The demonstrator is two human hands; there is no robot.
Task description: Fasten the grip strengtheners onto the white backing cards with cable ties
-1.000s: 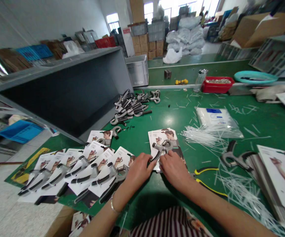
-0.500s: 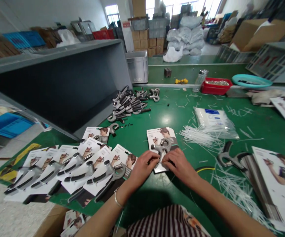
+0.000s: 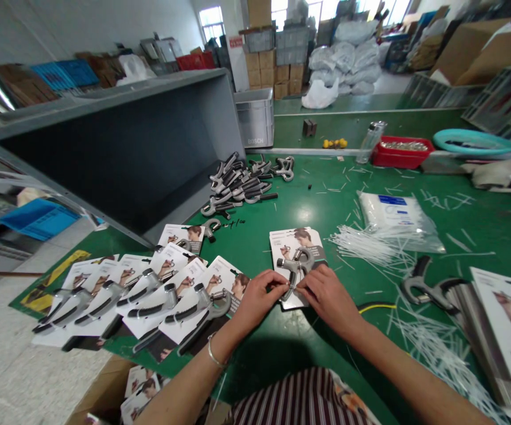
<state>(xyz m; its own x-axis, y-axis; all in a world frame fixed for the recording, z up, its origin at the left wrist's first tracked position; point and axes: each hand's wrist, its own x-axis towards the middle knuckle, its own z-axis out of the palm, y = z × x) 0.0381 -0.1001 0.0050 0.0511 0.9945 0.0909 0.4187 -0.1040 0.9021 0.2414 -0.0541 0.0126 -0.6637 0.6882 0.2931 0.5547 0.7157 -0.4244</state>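
Across the green table (image 3: 297, 206) from me, a person bends both hands to one grey hand exerciser (image 3: 290, 265), which lies on a printed card (image 3: 282, 241) right in front of them. The left hand (image 3: 261, 295), a bracelet (image 3: 213, 352) at its wrist, has thumb and fingers drawn in at the lower end of a handle; the right hand (image 3: 330, 298) is curled just beside it, fingertips near the same spot. From here I can't tell what either one pinches, or whether the fingertips fully meet. Off by the left forearm, more exercisers lie on overlapping cards (image 3: 220, 270), and beyond them a loose pile of exercisers (image 3: 241, 186) sits by the mouth of a tipped grey bin (image 3: 231, 118). Over on the right are white plastic ties (image 3: 361, 243) and a stack of cards (image 3: 510, 324).
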